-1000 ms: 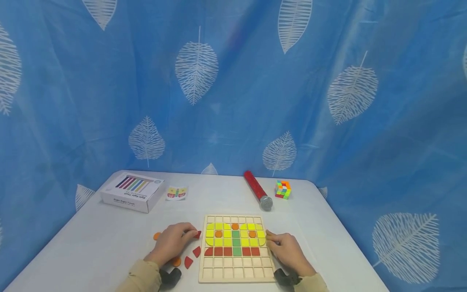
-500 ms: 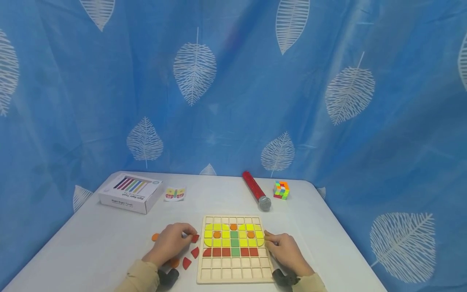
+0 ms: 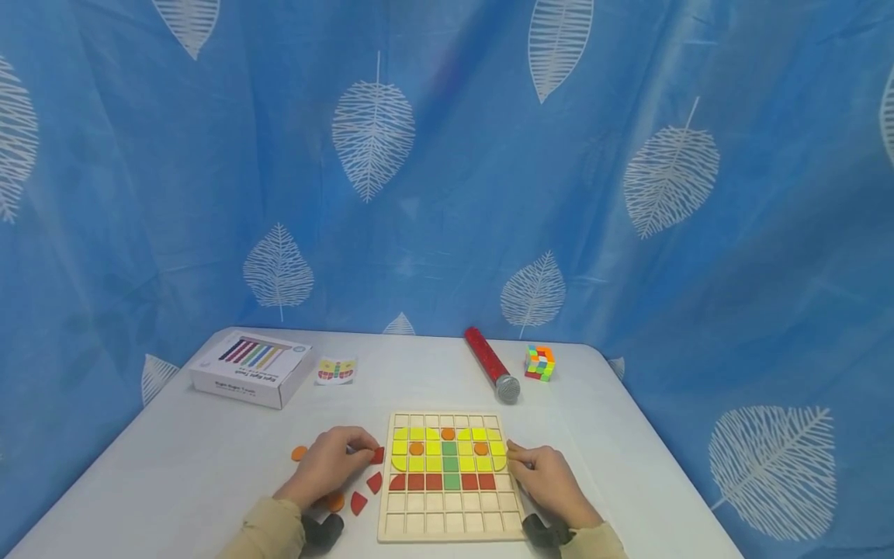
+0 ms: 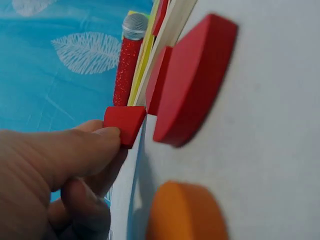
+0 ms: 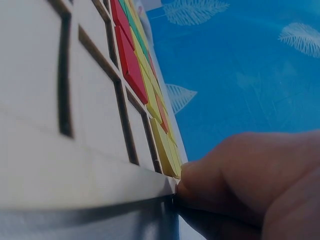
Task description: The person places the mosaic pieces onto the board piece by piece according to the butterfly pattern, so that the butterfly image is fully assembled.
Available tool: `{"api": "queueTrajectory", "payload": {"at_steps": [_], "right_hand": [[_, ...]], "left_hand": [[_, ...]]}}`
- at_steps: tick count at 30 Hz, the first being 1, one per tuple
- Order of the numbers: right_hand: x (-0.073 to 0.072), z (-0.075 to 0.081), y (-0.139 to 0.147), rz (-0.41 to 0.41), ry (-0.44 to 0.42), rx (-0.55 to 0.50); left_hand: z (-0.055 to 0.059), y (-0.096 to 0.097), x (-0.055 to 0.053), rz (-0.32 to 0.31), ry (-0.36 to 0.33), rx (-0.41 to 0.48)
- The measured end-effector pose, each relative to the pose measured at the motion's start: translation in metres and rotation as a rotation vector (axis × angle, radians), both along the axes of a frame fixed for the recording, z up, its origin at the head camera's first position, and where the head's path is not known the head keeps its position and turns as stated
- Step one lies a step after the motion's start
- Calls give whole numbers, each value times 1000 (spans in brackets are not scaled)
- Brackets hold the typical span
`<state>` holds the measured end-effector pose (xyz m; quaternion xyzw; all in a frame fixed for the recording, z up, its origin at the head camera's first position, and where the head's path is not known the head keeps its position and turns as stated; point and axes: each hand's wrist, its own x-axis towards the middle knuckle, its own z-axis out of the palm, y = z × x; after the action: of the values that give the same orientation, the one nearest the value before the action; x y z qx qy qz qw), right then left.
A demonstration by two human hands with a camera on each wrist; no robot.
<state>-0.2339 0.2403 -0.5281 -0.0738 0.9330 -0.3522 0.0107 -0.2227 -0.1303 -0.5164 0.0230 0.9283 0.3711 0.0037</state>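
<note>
My left hand (image 3: 328,467) pinches a small red puzzle piece (image 4: 125,122) between thumb and fingertips, just left of the board. Near it on the table lie two red quarter-round pieces (image 3: 359,503) and orange discs (image 3: 299,453), one disc partly hidden by the wrist. The wooden grid board (image 3: 454,524) holds yellow, orange, green and red pieces in a butterfly-like pattern, with a rounded red piece (image 3: 397,482) at the left end of the red row. My right hand (image 3: 553,481) pinches the board's right edge, thumb beside a yellow piece (image 5: 165,147).
Behind the board lie a red microphone (image 3: 489,359) and a puzzle cube (image 3: 540,363). At the back left are a white box (image 3: 244,390) and a small picture card (image 3: 337,371) with a similar butterfly pattern. A blue leaf-print curtain (image 3: 447,194) hangs behind the table.
The red piece in my left fingers has come slightly nearer the front and shows more of its face. My right hand stays at the board's edge. The whole head view has shifted a little.
</note>
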Motion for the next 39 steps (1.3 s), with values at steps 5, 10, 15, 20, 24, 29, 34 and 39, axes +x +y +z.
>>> {"api": "queueTrajectory", "payload": {"at_steps": [5, 10, 15, 20, 24, 29, 34, 39], "right_hand": [[0, 2, 1, -12, 8, 7], [1, 5, 4, -8, 17, 10], [-1, 2, 6, 42, 53, -20], [-2, -2, 9, 82, 64, -42], [-1, -2, 10, 107, 39, -94], [-2, -2, 10, 118, 5, -128], [-2, -2, 11, 106, 17, -125], [-1, -2, 14, 92, 14, -134]], "left_hand": [[13, 6, -7, -14, 25, 7], [31, 30, -15, -193, 31, 34], [39, 74, -26, -399, 29, 39], [38, 121, -31, -546, 16, 10], [35, 151, -35, -629, 41, -22], [31, 171, -37, -666, 58, -113], [33, 181, -40, -693, 70, -214], [35, 188, -40, -725, 103, -319]]}}
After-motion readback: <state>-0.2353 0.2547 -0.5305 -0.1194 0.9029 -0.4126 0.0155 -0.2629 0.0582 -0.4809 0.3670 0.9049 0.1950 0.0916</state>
